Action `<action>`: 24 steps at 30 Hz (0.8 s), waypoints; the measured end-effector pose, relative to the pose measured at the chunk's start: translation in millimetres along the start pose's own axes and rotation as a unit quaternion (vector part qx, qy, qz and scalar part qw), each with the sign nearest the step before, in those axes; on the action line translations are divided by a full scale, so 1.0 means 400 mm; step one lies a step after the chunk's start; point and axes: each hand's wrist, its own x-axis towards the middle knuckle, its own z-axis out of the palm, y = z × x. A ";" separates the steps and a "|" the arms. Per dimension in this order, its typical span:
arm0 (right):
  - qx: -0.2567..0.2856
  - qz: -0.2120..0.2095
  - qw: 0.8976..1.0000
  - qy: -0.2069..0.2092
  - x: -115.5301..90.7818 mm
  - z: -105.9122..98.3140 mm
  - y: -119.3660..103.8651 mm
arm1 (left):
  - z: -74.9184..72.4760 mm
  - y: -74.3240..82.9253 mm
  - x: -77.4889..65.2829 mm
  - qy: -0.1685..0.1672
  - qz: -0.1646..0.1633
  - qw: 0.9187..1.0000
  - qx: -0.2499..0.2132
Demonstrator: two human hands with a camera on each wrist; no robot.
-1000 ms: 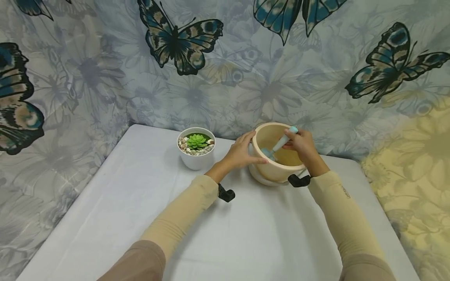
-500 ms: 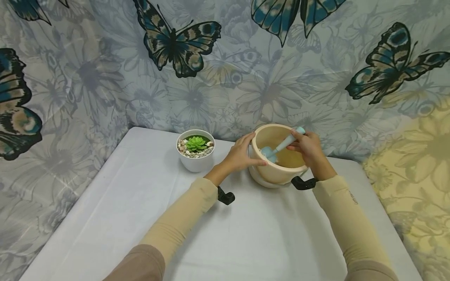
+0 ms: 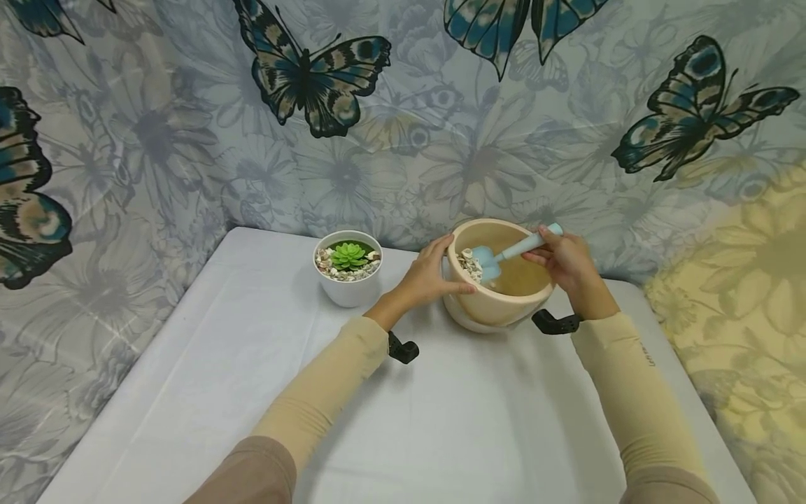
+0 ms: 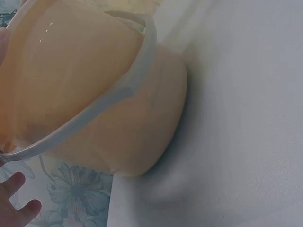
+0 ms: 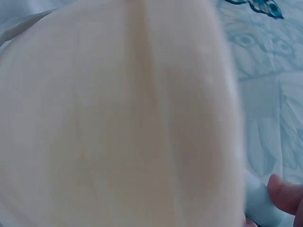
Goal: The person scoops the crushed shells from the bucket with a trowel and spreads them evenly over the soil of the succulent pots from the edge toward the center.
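A cream bucket (image 3: 497,304) stands near the table's back edge, its pale handle (image 4: 90,112) hanging down the outside. My left hand (image 3: 423,276) holds the bucket's left side, thumb along the front rim; two of its fingertips (image 4: 29,208) stand apart from the wall in the left wrist view. With my right hand (image 3: 571,269) I grip the handle of a light blue toy shovel (image 3: 525,245). The shovel's blade is inside the bucket, against whitish pebbles (image 3: 469,266) at the left inner wall. In the right wrist view the bucket hides most of the shovel.
A white pot (image 3: 348,290) with a green succulent (image 3: 349,256) among pebbles stands left of the bucket. White cloth covers the table (image 3: 403,413). A butterfly-print fabric backdrop (image 3: 409,161) hangs right behind the table.
My right hand has moved right, drawing the shovel's handle lower and flatter. Pebbles now show beside the blade at the bucket's left. My left hand has stayed on the bucket.
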 end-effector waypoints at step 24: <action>0.175 0.027 0.984 0.000 -0.024 -0.078 -0.023 | -0.011 0.005 0.001 -0.020 0.006 1.000 -0.005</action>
